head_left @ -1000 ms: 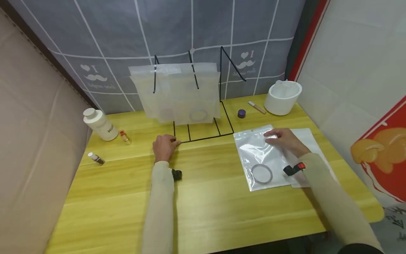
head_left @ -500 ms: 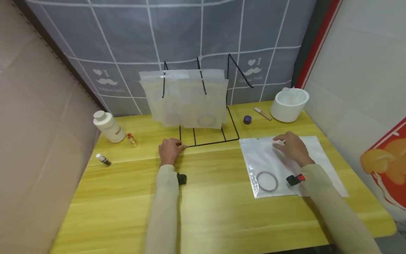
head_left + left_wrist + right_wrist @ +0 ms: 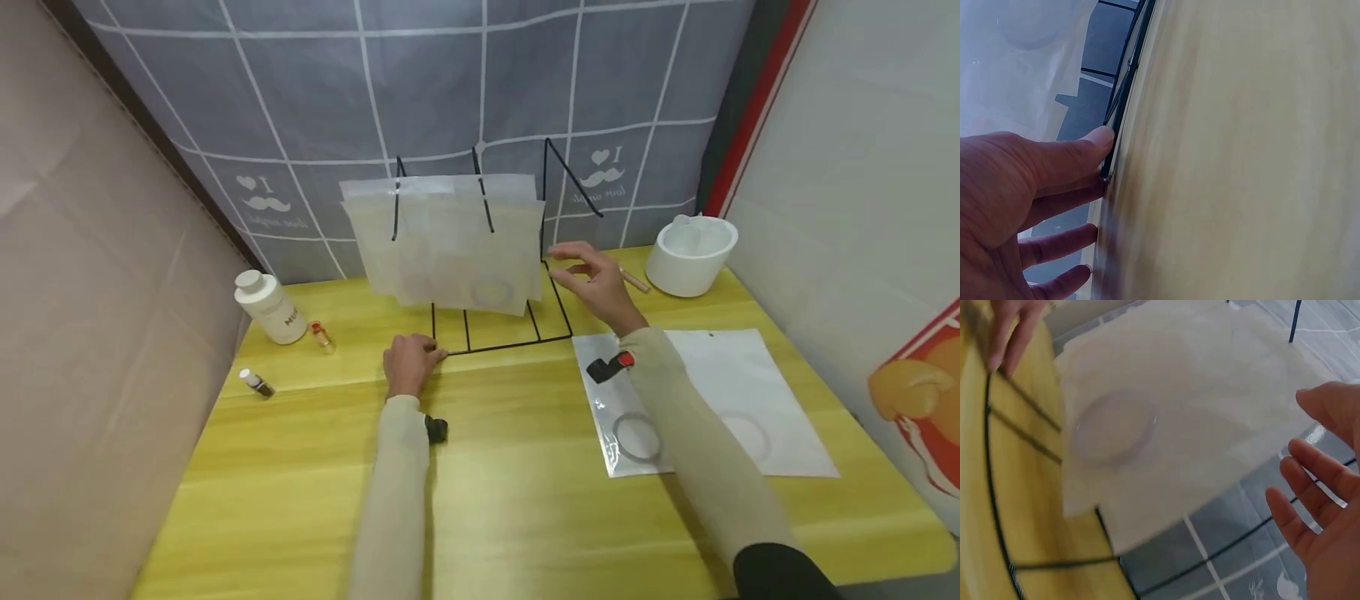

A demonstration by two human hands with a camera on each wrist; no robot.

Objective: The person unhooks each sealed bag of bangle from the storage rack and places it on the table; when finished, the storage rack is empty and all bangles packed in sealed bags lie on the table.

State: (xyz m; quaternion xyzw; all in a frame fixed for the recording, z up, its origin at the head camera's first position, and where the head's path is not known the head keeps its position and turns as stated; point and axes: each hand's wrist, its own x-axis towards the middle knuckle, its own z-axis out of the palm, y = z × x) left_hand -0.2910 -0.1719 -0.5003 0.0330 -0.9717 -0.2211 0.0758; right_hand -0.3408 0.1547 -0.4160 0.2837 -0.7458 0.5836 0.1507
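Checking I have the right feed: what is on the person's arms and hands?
Both arms wear long cream sleeves; the right sleeve shows a dark cuff near the elbow. Left hand and right hand are bare. A black wrist camera sits at the left wrist, a black-and-red wrist camera at the right.

A black wire rack [image 3: 501, 333] is standing upright on the yellow wooden bench [image 3: 525, 500], with frosted translucent plastic bags [image 3: 450, 242] hanging from its prongs.
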